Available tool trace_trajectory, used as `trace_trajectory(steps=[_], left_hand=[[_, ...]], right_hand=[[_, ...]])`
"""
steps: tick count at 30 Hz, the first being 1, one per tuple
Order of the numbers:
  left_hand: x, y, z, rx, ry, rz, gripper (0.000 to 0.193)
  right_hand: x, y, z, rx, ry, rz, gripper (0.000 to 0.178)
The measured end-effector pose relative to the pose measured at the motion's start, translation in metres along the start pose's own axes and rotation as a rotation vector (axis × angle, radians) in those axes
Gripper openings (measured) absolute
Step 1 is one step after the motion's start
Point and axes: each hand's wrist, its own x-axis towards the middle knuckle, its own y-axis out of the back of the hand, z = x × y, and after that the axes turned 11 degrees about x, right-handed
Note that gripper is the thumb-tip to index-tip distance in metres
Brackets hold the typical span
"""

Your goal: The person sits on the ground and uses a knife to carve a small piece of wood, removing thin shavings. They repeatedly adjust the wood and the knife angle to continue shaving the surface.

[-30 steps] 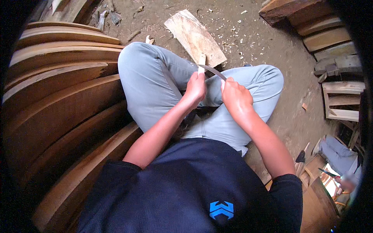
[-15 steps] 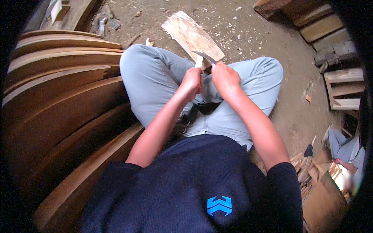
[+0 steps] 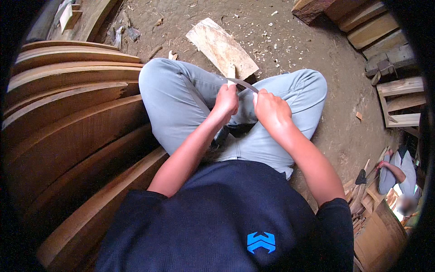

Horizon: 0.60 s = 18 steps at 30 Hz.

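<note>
Between my knees, my left hand (image 3: 226,100) is closed around the lower end of a pale wooden stick (image 3: 231,72) that points away from me. My right hand (image 3: 273,108) grips a knife whose handle is mostly hidden in the fist. The dark, slightly curved knife blade (image 3: 245,84) reaches leftward and lies across the stick just beyond my left fingers. Past both hands a rough, light-coloured wooden board (image 3: 222,49) rests on the dirt floor, and the stick's far end overlaps its near edge in view.
Tall curved wooden planks (image 3: 68,109) stand close along my left side. Pale wood chips (image 3: 276,50) litter the dirt floor. Stacked timber (image 3: 376,36) and a wooden frame (image 3: 403,102) are at the right. Another person (image 3: 401,174) sits at lower right by scrap wood (image 3: 378,231).
The knife blade has come nearer to me along the stick, toward my left hand. My right hand has drawn back and a little right. The other person has shifted posture.
</note>
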Motion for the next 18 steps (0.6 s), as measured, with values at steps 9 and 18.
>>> trace_trajectory(steps=[9,18], left_hand=[[-0.003,-0.006,-0.001,0.059,0.008,0.048,0.018],[-0.010,-0.002,0.008,-0.018,0.066,-0.012,0.015]], right_hand=[[0.004,-0.012,0.001,-0.014,-0.029,0.059,0.035],[0.047,-0.005,0.011,0.082,-0.055,-0.033,0.039]])
